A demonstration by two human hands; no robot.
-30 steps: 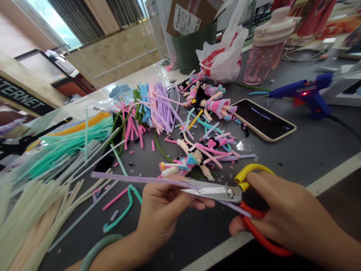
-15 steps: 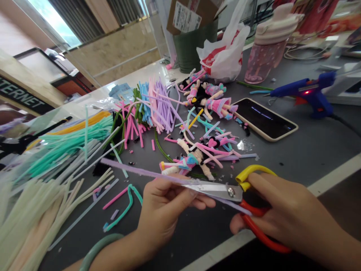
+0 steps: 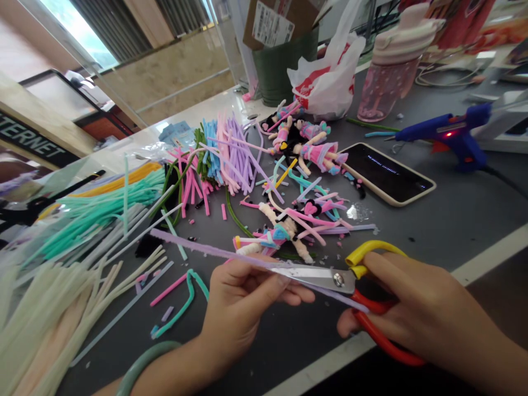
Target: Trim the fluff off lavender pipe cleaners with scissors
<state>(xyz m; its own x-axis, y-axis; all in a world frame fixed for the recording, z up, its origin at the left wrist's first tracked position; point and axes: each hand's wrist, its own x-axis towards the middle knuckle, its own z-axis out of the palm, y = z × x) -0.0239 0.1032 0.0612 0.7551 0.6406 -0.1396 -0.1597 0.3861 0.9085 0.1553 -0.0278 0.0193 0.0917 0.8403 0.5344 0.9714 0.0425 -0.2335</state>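
Pinched between the thumb and fingers of my left hand (image 3: 247, 305) is a light purple pipe cleaner (image 3: 198, 246), its long end pointing up to the left. My right hand (image 3: 416, 308) grips scissors (image 3: 338, 279) by their yellow and red handles. The blades lie along the pipe cleaner close to my left fingertips, and the strand runs on beneath them toward the red handle. Just beyond my left hand, a pipe-cleaner doll (image 3: 280, 234) in pink and blue lies on the dark table (image 3: 305, 346).
Bundles of purple (image 3: 239, 154), teal (image 3: 103, 198) and cream pipe cleaners (image 3: 45, 319) spread across the left and middle. More dolls (image 3: 317, 151) lie farther back. A phone (image 3: 388, 173), a blue glue gun (image 3: 449, 135) with a red light and a pink bottle (image 3: 381, 77) stand to the right.
The scissors have shifted very slightly to the right along the pipe cleaner, and its far end has moved a little right. Both hands keep their grip.
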